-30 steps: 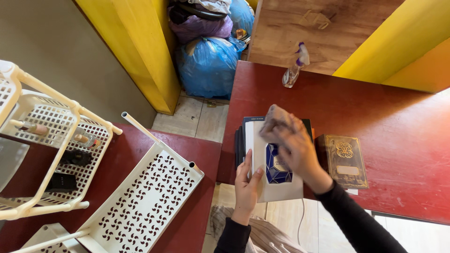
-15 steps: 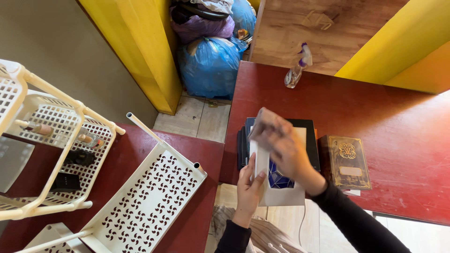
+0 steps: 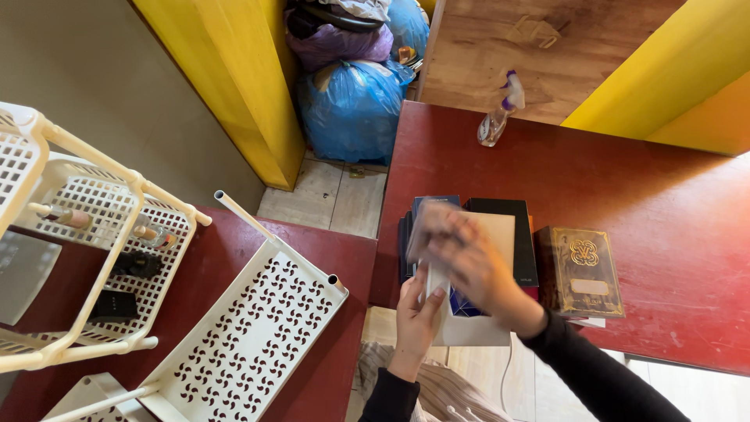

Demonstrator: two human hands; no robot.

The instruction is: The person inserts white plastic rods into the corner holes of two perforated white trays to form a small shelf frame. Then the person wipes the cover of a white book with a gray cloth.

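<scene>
While the left hand (image 3: pixel 416 312) is pinching the near-left edge of the white box (image 3: pixel 476 328) at lower centre of the frame, the right hand (image 3: pixel 469 262) is pressing a greyish cloth (image 3: pixel 428 227) over its blue-patterned top, blurred and now further left than a second ago. The box is overhanging the red desk (image 3: pixel 625 180), beside a gold-embossed box (image 3: pixel 582 270).
</scene>
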